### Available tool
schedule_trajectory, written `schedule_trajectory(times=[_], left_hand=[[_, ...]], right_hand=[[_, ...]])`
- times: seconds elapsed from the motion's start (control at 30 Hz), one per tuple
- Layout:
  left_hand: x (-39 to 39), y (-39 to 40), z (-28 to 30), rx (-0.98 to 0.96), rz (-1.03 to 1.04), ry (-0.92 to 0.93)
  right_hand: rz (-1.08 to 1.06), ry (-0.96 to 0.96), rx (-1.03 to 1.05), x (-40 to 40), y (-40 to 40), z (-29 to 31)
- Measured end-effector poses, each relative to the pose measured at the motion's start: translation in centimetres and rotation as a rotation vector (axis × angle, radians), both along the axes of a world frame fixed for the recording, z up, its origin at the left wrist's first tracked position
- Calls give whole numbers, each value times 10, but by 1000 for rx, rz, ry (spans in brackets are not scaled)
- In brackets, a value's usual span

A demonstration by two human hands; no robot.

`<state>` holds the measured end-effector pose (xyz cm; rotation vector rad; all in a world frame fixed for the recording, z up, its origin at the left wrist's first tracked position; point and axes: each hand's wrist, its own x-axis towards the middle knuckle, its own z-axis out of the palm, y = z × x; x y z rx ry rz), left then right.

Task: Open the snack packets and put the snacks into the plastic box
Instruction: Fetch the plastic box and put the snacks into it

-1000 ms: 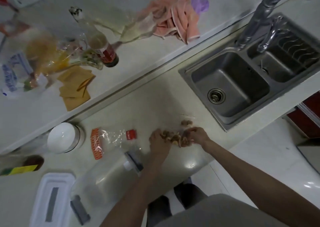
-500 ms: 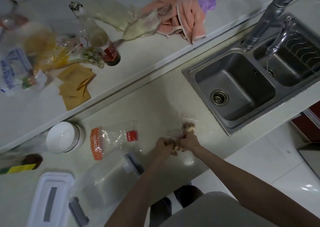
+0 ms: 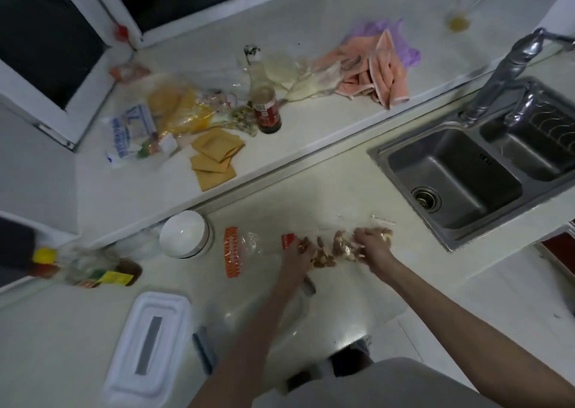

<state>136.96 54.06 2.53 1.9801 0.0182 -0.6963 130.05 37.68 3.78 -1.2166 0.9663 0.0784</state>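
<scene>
Both hands have spread apart since the earlier frame. Left hand and right hand each close on the clear snack packet; the clear plastic box lies under the left forearm, white lid farther left on the bench.

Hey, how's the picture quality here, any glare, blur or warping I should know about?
Head view: dim overall; glare patch on the counter edge near the body; bottle at far left smeared by blur; wide-angle lens bends the window frame and sink.
</scene>
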Motion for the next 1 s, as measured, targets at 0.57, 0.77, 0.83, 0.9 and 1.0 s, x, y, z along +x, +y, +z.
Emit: schedule_trajectory(times=[0.57, 0.77, 0.83, 0.9, 1.0], left_hand=[[-55, 226, 4, -93, 340, 202], [-47, 231, 17, -170, 308, 246], [-45, 234, 17, -177, 309, 205], [-44, 236, 14, -127, 250, 97], [-46, 227, 12, 77, 177, 8]], right_hand=[[398, 8, -204, -22, 185, 28], [498, 47, -355, -14, 193, 33], [501, 77, -415, -11, 187, 35], [457, 58, -405, -11, 179, 40], [469, 33, -369, -21, 170, 48]])
